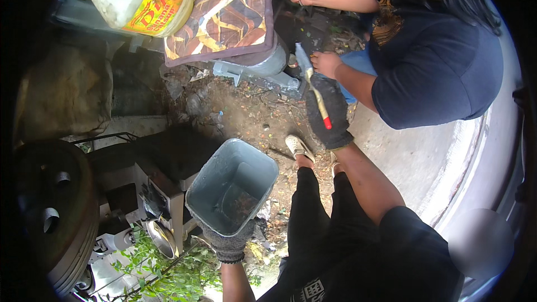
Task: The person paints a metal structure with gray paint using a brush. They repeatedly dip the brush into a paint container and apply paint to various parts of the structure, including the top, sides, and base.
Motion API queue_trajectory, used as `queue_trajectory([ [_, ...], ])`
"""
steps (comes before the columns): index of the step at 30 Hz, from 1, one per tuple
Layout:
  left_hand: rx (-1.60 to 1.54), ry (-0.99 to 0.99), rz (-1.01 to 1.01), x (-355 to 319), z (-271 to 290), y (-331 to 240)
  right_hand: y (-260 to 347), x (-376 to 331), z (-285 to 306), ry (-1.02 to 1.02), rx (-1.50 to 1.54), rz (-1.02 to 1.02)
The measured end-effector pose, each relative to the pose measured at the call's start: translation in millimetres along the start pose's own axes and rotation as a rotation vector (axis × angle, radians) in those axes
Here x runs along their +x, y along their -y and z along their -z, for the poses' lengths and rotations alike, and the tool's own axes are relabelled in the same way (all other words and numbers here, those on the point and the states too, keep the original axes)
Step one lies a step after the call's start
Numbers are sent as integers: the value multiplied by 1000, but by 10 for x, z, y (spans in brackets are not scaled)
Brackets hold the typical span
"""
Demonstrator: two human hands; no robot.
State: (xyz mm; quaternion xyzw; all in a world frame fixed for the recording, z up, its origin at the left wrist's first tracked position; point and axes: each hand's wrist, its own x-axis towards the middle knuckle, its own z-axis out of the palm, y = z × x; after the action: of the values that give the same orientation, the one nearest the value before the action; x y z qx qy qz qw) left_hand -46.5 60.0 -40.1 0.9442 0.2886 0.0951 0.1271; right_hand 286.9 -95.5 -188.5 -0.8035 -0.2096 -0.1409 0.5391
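Note:
My left hand, in a grey knit glove, grips the near rim of a grey rectangular plastic bin, its fingers partly hidden behind it. Some murky residue shows at the bottom of the bin, whose mouth tilts up toward me. In a dark glove, my right hand is closed round a paintbrush. The brush has a tan handle with a red end, and its grey-coated bristles point away from me. Those bristles are close to a co-worker's hand and to a grey-painted metal piece.
A patterned cloth covers a surface at the back, with a plastic jug on it. The co-worker in a dark shirt is at the right, holding a thin dark stick. Stacked wheels and metal parts stand left, beside green leaves.

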Motion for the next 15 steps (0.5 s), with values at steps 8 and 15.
queue_trajectory([
  [8, -81, -6, 51, 235, 68, -168, 619, -109, -520, 133, 250, 109],
  [15, 74, -89, -100, 280, 114, 160, 656, -192, -652, 113, 232, 124],
])
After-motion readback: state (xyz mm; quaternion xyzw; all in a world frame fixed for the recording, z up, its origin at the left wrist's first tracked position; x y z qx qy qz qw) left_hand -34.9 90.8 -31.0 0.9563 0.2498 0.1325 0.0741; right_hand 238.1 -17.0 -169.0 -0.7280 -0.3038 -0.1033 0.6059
